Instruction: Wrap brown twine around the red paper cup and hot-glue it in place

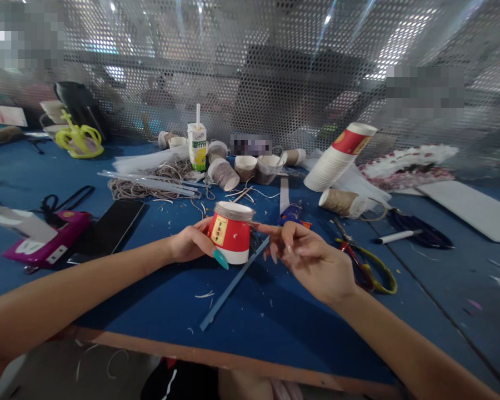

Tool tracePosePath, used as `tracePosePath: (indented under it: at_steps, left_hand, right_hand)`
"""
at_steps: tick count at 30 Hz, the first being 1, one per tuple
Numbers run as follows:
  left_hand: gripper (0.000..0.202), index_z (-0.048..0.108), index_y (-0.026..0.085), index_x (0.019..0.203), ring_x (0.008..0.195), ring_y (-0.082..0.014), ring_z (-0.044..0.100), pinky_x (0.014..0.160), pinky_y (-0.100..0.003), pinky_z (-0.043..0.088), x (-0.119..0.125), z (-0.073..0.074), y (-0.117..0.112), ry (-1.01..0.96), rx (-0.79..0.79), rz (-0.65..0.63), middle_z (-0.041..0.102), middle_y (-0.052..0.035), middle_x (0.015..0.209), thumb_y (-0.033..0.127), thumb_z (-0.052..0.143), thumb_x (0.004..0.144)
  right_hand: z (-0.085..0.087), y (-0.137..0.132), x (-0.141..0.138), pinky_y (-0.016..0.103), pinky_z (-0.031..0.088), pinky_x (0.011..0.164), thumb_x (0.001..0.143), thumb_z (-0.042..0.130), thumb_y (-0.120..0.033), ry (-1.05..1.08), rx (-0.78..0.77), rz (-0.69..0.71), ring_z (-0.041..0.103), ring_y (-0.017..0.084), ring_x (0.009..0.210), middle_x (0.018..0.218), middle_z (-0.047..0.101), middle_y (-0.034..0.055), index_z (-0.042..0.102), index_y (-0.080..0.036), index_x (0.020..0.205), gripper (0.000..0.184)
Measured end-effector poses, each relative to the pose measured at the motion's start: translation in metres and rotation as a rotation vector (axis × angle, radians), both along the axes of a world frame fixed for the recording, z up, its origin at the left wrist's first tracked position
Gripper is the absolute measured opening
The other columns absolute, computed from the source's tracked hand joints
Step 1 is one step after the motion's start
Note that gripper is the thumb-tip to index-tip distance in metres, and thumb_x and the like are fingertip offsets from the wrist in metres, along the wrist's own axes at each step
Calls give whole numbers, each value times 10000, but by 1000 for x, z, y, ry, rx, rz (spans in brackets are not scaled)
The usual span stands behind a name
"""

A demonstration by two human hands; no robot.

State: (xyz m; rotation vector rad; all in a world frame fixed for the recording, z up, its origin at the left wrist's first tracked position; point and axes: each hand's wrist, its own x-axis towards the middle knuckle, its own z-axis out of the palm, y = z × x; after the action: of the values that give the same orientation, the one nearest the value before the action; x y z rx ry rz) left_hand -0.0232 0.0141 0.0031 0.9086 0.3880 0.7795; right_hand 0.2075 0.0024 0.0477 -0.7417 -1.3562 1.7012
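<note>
A red and white paper cup (231, 232) stands upside down on the blue table (275, 322), its upper end wrapped in brown twine. My left hand (194, 243) grips the cup's left side, thumb across the front. My right hand (306, 258) is just right of the cup, fingers spread, the index fingertip touching the twine band at the top. A thin blue strip (233, 286) lies on the table under the cup and runs toward the front edge.
Behind are twine-wrapped cups (250, 166), a stack of paper cups (337, 158), a twine spool (341, 203), a drink carton (197, 145) and loose twine (145, 186). Scissors (364, 261) and a marker (394, 238) lie right; a phone (112, 225) and pink case (50, 241) left.
</note>
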Motion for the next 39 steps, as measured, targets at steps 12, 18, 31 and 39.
tracePosePath:
  at_steps: [12, 18, 31, 39]
  left_hand:
    - [646, 645, 126, 1089, 878, -237, 654, 835, -364, 479, 1, 1, 0, 15, 3, 32, 731, -85, 958, 73, 623, 445]
    - [663, 591, 181, 1193, 973, -272, 628, 884, -493, 469, -2, -3, 2, -72, -51, -32, 710, -80, 1028, 82, 622, 538]
    - [644, 627, 131, 1109, 947, -235, 614, 818, -365, 477, -5, -13, 2, -94, -17, -101, 702, -104, 1006, 420, 808, 563]
    - [556, 649, 141, 1060, 856, -190, 656, 837, -322, 467, 2, -1, 0, 0, 25, 72, 719, -72, 938, 126, 814, 528]
  right_hand:
    - [-3, 3, 1, 300, 414, 554, 587, 534, -136, 45, 154, -226, 527, 164, 644, 788, 639, 43, 577, -213, 649, 108]
    - [-6, 2, 2, 312, 451, 671, 594, 578, -161, 67, 256, -177, 557, 166, 745, 947, 656, 36, 582, -214, 748, 163]
    - [-9, -13, 1, 342, 464, 809, 732, 590, -70, -75, 270, 222, 614, 154, 845, 1281, 596, 61, 595, -201, 846, 174]
    - [-13, -10, 3, 328, 506, 742, 754, 590, -75, -28, 251, 273, 629, 144, 797, 1315, 574, 75, 600, -191, 853, 152]
